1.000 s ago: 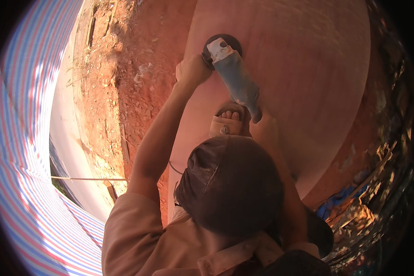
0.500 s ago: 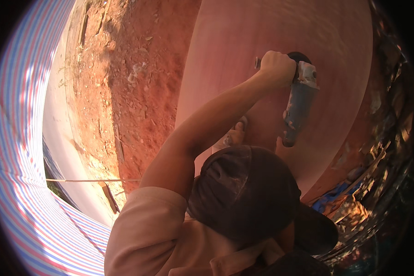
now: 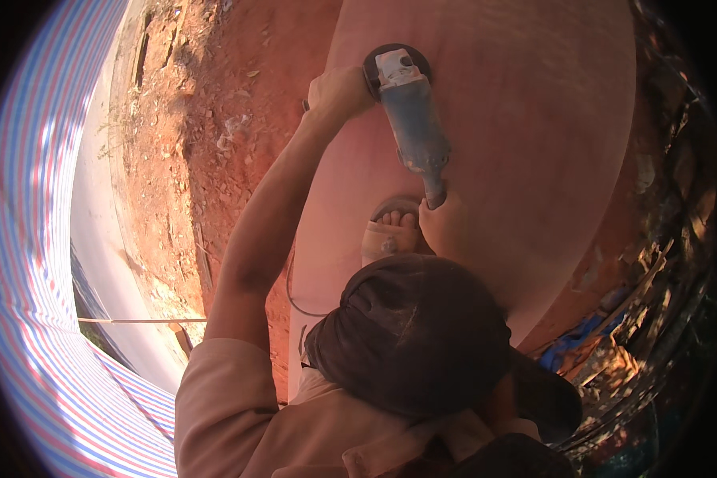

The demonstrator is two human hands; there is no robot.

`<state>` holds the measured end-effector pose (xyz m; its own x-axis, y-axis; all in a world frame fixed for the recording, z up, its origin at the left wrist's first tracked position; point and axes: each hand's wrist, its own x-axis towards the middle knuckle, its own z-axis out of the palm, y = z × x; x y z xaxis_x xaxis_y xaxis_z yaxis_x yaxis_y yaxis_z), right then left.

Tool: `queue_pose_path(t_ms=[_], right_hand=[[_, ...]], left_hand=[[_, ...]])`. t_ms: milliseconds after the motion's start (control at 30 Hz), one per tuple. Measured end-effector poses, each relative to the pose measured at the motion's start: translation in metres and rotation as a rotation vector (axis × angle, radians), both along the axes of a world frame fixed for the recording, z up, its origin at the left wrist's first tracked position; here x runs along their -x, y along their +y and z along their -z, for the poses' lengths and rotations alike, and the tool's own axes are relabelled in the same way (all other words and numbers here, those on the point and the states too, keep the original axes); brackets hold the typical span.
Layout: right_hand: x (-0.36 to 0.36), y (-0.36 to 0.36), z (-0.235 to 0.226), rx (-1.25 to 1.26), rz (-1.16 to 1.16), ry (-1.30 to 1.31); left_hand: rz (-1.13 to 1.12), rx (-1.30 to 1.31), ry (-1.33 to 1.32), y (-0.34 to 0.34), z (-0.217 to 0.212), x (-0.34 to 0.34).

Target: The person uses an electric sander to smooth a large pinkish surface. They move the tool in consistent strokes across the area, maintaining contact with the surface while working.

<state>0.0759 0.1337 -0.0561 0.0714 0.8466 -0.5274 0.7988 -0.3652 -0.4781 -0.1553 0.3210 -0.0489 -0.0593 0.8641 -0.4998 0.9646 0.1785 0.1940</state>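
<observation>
An angle grinder [image 3: 414, 119] with a worn blue body, a pale head and a round dark disc [image 3: 420, 62] lies against the large reddish-pink sheet or slab [image 3: 526, 119]. Closed round its side handle, my left hand [image 3: 342, 92] is at the sheet's left edge, and the handle's tip pokes out past the fingers. My right hand [image 3: 446, 227] grips the narrow rear end of the tool, nearer to me; its fingers show only in part. A dark cap [image 3: 410, 334] hides much of the right arm. The disc's underside is out of sight.
A foot in a sandal [image 3: 392, 231] rests on the sheet, close to my right hand. A thin cable [image 3: 296, 301] curves at the left edge. Red soil [image 3: 231, 159] borders that side, with striped sheeting [image 3: 32, 239] beyond. Debris and a blue scrap [image 3: 573, 342] lie at right.
Both hands have swung the grinder left across the sheet and slightly away from me. Its rear end now points toward the lower right. More of my right hand and the foot has come into sight.
</observation>
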Motion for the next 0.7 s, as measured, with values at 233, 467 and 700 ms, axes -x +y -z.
queue_pose_path(t_ms=[233, 467, 700], right_hand=[[-0.029, -0.016, 0.004, -0.143, 0.197, -0.073], [-0.090, -0.052, 0.018, -0.035, 0.647, -0.005], [-0.084, -0.026, -0.001, 0.062, 0.492, -0.042]], left_hand=[[0.168, 0.030, -0.051, 0.017, 0.002, -0.061], [0.517, -0.057, -0.202, 0.026, 0.017, -0.200], [0.486, -0.089, -0.198, 0.045, 0.013, -0.176]])
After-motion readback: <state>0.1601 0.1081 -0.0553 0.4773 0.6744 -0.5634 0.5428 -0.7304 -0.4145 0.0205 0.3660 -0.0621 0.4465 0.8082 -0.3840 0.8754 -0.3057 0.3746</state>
